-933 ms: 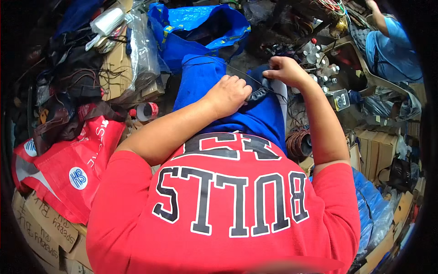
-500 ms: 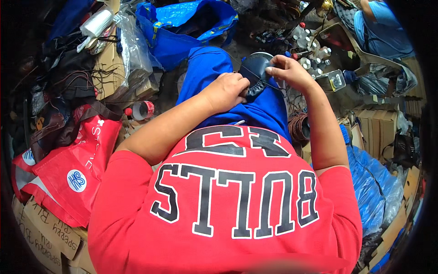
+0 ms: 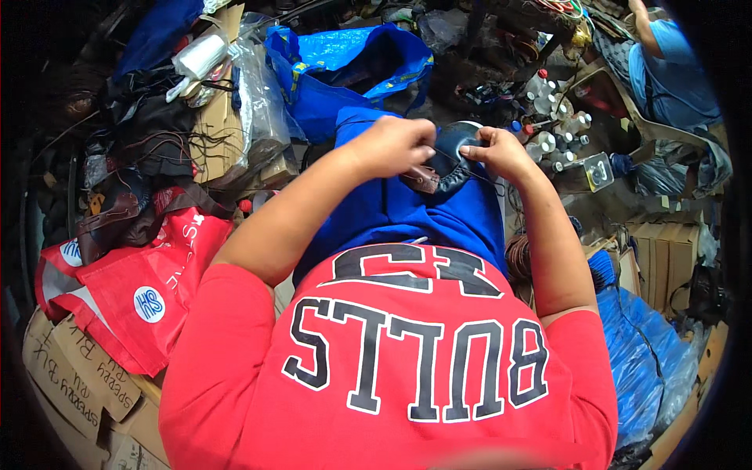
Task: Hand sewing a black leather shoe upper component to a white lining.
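A dark leather shoe (image 3: pixel 454 153), gathered at its toe edge and with a brown leather part (image 3: pixel 421 178), rests over my lap on the blue trousers (image 3: pixel 368 207). My right hand (image 3: pixel 503 154) pinches its right side between thumb and fingers. Just above the brown part is my left hand (image 3: pixel 398 147), its fingers curled closed beside the shoe's left edge. What those fingers hold, possibly a thin dark thread, is too small to make out. Part of the shoe is hidden behind the right hand's fingers.
An open blue bag (image 3: pixel 352 74) stands ahead of my knees. Several plastic bottles (image 3: pixel 552 125) crowd the right. To the left are a red bag (image 3: pixel 160 290), leather pieces and cardboard (image 3: pixel 86 384). Blue plastic (image 3: pixel 630 345) lies at my right. Another person's blue sleeve (image 3: pixel 677 78) shows far right.
My left hand has lifted up and away from the shoe's lower edge, uncovering the brown part. My right hand still grips the shoe. The whole view has shifted slightly.
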Demonstrator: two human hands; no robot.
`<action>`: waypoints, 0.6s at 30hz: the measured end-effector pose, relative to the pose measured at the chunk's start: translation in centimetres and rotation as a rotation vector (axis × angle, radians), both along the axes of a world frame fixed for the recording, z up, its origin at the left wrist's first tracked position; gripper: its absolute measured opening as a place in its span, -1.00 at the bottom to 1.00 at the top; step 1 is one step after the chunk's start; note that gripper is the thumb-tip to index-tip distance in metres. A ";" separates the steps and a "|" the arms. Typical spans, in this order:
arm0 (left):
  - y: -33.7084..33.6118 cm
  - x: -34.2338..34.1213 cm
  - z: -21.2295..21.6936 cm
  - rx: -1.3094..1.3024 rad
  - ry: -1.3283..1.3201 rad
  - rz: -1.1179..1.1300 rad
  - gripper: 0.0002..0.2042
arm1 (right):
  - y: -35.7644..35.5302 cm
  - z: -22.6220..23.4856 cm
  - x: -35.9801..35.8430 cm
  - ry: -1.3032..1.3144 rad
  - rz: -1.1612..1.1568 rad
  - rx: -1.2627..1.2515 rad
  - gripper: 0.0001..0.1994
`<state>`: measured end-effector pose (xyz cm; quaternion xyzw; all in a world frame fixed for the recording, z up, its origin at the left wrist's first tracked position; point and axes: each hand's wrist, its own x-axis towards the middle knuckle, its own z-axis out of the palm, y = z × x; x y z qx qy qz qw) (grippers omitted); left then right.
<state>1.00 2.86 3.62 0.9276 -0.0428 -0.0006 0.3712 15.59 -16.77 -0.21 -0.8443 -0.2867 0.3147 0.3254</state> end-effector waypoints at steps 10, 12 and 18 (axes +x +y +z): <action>5.1 -7.2 12.3 -1.158 -0.173 -0.100 -0.77 | 4.0 9.2 -7.4 0.219 0.253 0.686 -0.55; 6.9 -8.1 13.4 -1.173 -0.222 -0.132 -0.73 | 4.4 10.9 -8.3 0.582 0.353 0.644 -0.64; 11.2 -12.7 16.2 -1.464 -0.344 -0.098 -0.77 | -0.4 9.3 -3.7 0.276 -0.064 0.608 -0.79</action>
